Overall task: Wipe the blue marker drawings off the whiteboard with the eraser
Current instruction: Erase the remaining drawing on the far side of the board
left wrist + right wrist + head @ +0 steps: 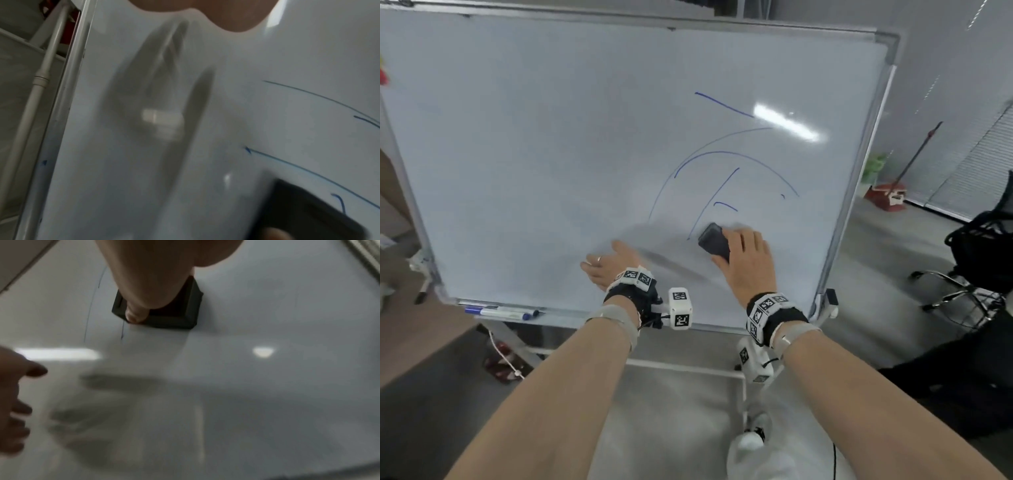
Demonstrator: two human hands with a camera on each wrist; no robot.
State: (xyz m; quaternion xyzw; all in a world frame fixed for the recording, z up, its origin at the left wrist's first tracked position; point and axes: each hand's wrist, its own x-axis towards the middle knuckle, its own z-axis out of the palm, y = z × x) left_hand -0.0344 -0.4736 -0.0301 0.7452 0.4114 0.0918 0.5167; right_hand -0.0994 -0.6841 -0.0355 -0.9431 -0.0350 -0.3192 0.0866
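Observation:
A whiteboard [534,137] on a stand tilts before me, with blue marker lines [726,156] on its right half: arcs, a slanted stroke and a short line higher up. My right hand [746,260] grips a black eraser [714,241] and presses it flat on the board at the lower end of the slanted stroke. In the right wrist view the eraser [176,311] sits under my thumb beside thin lines [90,309]. My left hand [607,263] lies open with fingers spread against the board's lower middle. The left wrist view shows the eraser [304,211] and blue lines [308,172].
Blue markers [500,312] lie on the board's tray at lower left. A red broom and dustpan [887,197] lean at the right wall. A black office chair [983,250] stands at the right. The stand's white bars [688,368] cross below the board.

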